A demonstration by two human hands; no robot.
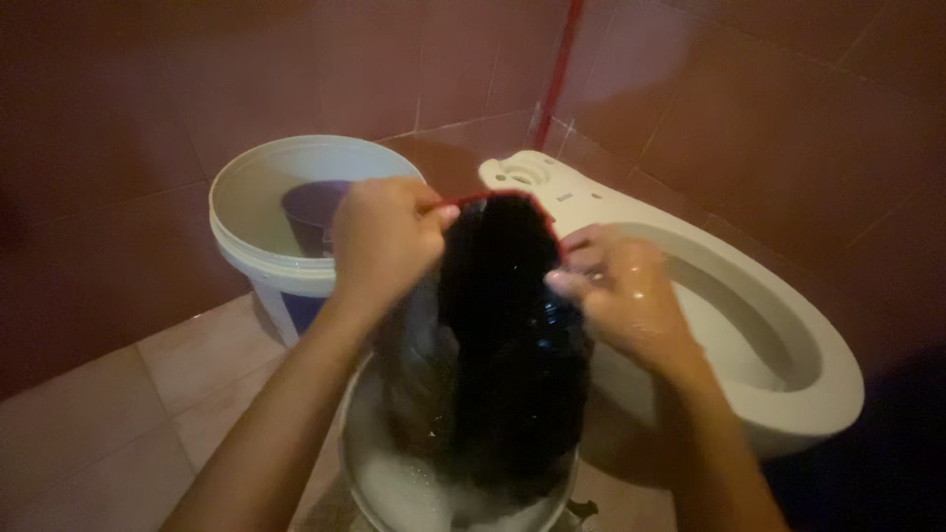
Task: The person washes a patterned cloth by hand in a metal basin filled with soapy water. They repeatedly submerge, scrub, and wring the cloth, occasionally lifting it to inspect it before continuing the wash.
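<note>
Nearest the camera, a basin (pixel 394 493) of soapy water sits on the tiled floor (pixel 118 424). A wet black garment (pixel 503 345) hangs straight down into it, its long axis vertical and its lower end in the suds. Both hands grasp its top edge: the left hand (pixel 384 236) pinches the red-trimmed hem on one side, the right hand (pixel 621 296) grips the other, wet and shiny. The cloth lies between and below them, both equally near. Behind stand a white bucket (pixel 246 236) and a toilet bowl (pixel 749 325).
</note>
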